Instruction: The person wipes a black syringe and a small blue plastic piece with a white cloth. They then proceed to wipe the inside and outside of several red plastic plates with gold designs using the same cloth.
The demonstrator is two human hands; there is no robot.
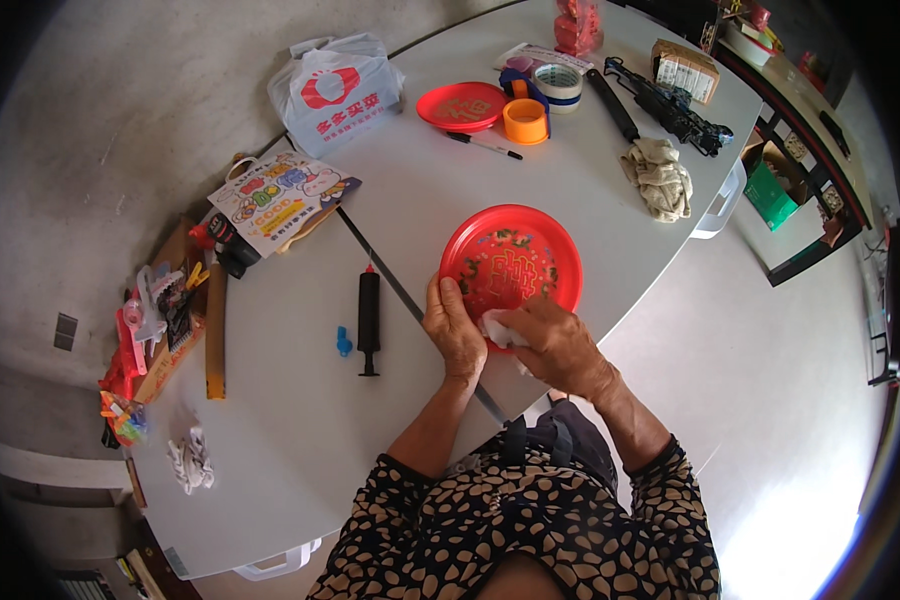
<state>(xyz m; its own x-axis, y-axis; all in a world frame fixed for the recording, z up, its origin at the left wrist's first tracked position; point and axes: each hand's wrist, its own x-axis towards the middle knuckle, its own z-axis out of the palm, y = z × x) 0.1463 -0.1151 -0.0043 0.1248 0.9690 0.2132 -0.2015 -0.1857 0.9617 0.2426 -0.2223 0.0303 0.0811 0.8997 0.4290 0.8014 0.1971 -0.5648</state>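
Note:
A round red plate with a raised rim and a floral pattern sits in front of me at the table's near edge. At its lower left rim, my left hand grips the plate, thumb on top. My right hand is closed on a crumpled white tissue, pressed against the lower part of the plate. To the left lie a black hand pump and a small blue plastic piece, both apart from my hands.
Beyond the plate are another red plate, a pen, an orange tape roll and a beige cloth. A white plastic bag and a printed paper bag stand at the far left. White gloves lie near left.

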